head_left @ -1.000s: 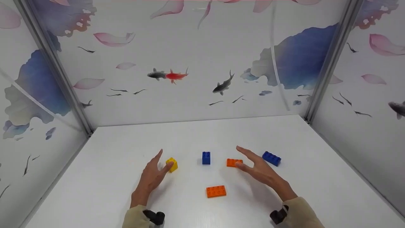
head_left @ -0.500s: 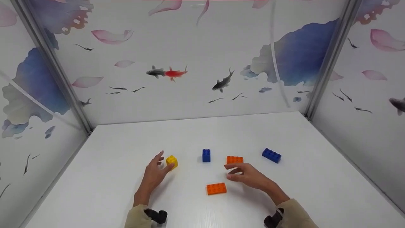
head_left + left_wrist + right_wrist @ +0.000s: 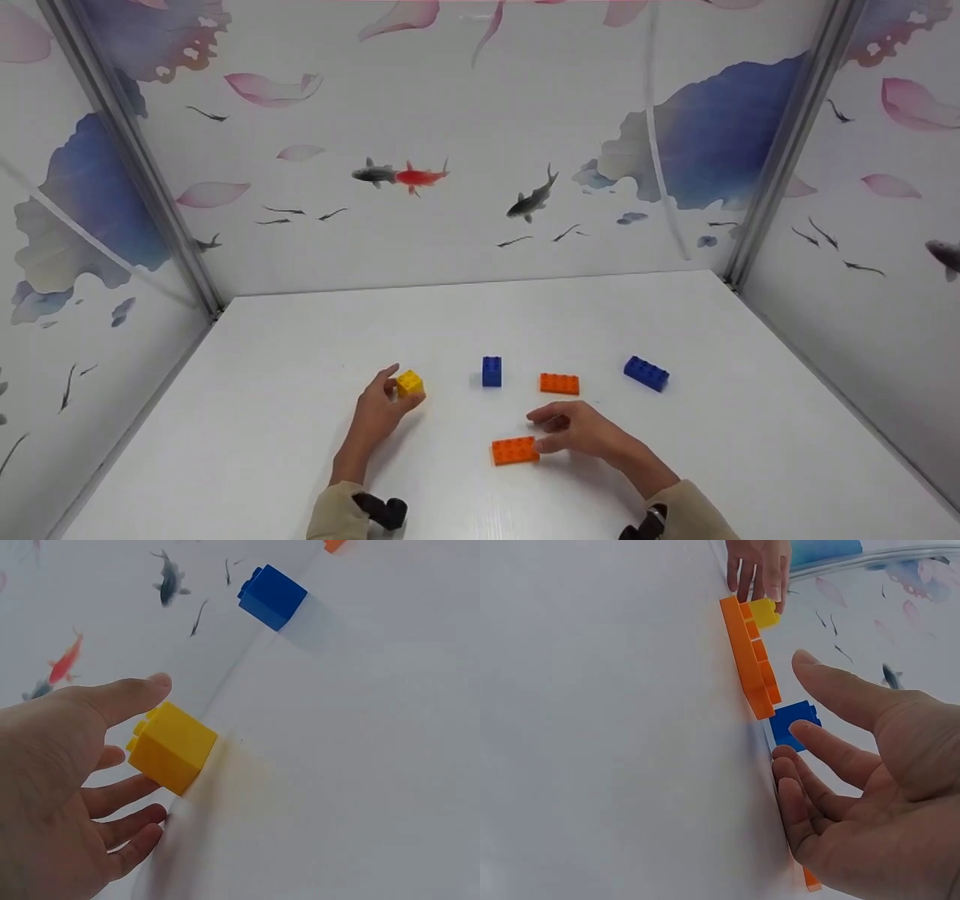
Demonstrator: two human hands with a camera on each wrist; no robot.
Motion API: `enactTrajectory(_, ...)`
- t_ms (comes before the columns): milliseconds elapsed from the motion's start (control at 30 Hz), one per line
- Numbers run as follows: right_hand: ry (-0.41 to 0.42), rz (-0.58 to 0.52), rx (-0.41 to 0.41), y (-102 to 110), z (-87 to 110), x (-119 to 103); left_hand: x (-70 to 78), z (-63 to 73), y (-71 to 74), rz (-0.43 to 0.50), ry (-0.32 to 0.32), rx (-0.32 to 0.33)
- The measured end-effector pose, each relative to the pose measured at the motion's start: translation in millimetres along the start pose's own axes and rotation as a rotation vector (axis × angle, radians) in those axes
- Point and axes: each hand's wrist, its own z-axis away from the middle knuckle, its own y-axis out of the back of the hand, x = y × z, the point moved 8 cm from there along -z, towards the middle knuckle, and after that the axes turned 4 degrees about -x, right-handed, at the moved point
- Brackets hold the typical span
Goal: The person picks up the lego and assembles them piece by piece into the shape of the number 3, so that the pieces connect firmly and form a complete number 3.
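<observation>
A yellow toy building brick [image 3: 409, 384] stands on the white table between the thumb and fingers of my left hand [image 3: 377, 410]. In the left wrist view the thumb [image 3: 135, 699] lies along one side of it, and the fingers are loosely bent at the other. My right hand [image 3: 589, 433] has its fingers relaxed and parted, with nothing between them. Its thumb tip overlaps the right end of the nearer orange brick [image 3: 514, 451] in the head view. The right wrist view shows this orange brick [image 3: 746, 656] just beyond the thumb and fingertips.
A small blue brick [image 3: 491, 372] stands in the middle, farther back. Right of it lies another orange brick [image 3: 559, 384], then a longer blue brick [image 3: 646, 373]. Printed panels [image 3: 465, 247] wall the white table [image 3: 247, 450] at the back and both sides.
My right hand has come down and toward me, from over the farther orange brick to the nearer one, its fingers bending in. My left hand has moved closer around the yellow brick.
</observation>
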Motion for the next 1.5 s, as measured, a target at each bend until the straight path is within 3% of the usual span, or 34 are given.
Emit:
enactTrajectory(767, -0.014, 0.139, -0.004, -7, -1.9, -6, 0.5, -1.1, 2.2, 0.029, 0.035, 0.064)
enactTrajectory(967, -0.013, 0.147, -0.002, -6, -2.7, -7, 12.2, 1.0, 3.6, 0.050, -0.009, 0.052)
enactTrajectory(1267, -0.018, 0.151, 0.008, -3, -3.4, -8, 36.1, 4.8, -4.1, 0.108, -0.078, -0.052)
enactTrajectory(1500, -0.007, 0.147, 0.006, -6, -2.6, -7, 56.3, 11.3, -12.9, 0.104, -0.084, -0.087)
